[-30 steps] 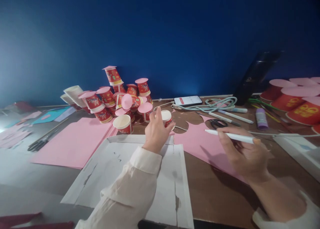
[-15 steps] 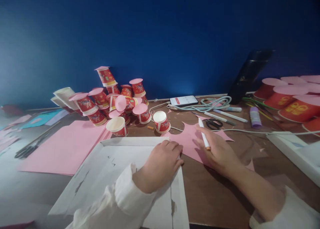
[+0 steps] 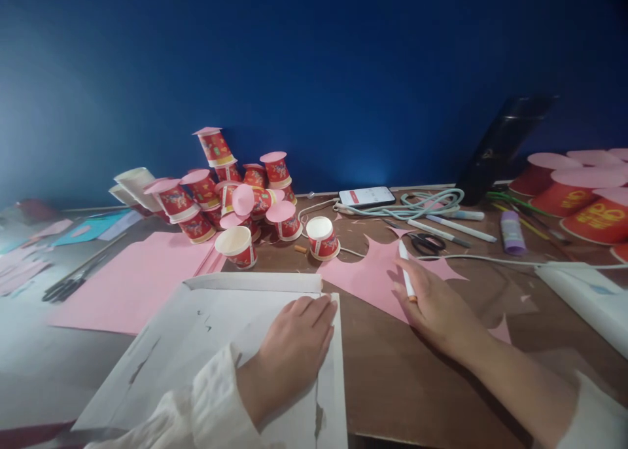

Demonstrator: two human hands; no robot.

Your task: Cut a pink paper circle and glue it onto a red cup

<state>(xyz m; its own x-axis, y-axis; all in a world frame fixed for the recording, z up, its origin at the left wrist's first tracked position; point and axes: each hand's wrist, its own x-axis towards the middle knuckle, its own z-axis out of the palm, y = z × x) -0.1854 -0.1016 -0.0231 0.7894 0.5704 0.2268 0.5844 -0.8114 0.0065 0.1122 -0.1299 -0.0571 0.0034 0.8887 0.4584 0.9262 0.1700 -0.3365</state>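
Note:
My left hand (image 3: pixel 299 341) lies palm down, fingers stretched out, on a white cardboard box lid (image 3: pixel 235 344) with torn grey marks, close to its right edge. A white marker (image 3: pixel 406 269) with an orange end is held upright between the thumb and fingers of my right hand (image 3: pixel 436 305). That hand rests over the lower edge of a cut pink paper sheet (image 3: pixel 360 275) with scalloped cut-outs. Beyond the lid stand a red paper cup with an open top (image 3: pixel 236 247) and an upturned red cup (image 3: pixel 322 239). A small orange marker cap (image 3: pixel 300 249) lies between them.
Stacked red cups with pink discs (image 3: pixel 196 194) stand at the back left, beside pink paper (image 3: pixel 132 279). A phone (image 3: pixel 366 196), coiled cable (image 3: pixel 426 203), black scissors (image 3: pixel 426 243), markers and a glue stick (image 3: pixel 513 232) lie behind. Larger red cups (image 3: pixel 589 194) and a dark bottle (image 3: pixel 505 148) are right.
My left hand and the white box lid have shifted left and toward me, away from the pink sheet. My right hand still holds the marker; the view has turned slightly left.

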